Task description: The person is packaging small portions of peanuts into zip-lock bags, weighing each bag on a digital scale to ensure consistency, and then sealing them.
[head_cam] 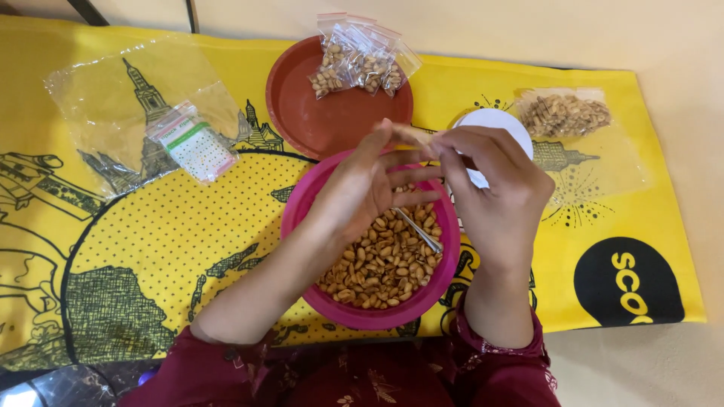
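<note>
My left hand (366, 185) and my right hand (498, 188) meet above a pink bowl (302, 203) full of roasted peanuts (381, 264). Between their fingertips they pinch a small clear plastic bag (413, 136); it is mostly hidden by the fingers. A metal spoon (418, 230) rests in the peanuts under my left hand. Beyond the bowl stands a brown-red plate (324, 120) with a few small filled peanut bags (362, 64) on its far side.
A yellow printed cloth (151, 241) covers the table. At the left lies a large clear bag (113, 105) with a pack of small bags (194, 145) on it. A white round lid (498, 120) and a filled peanut bag (564, 113) lie at the right.
</note>
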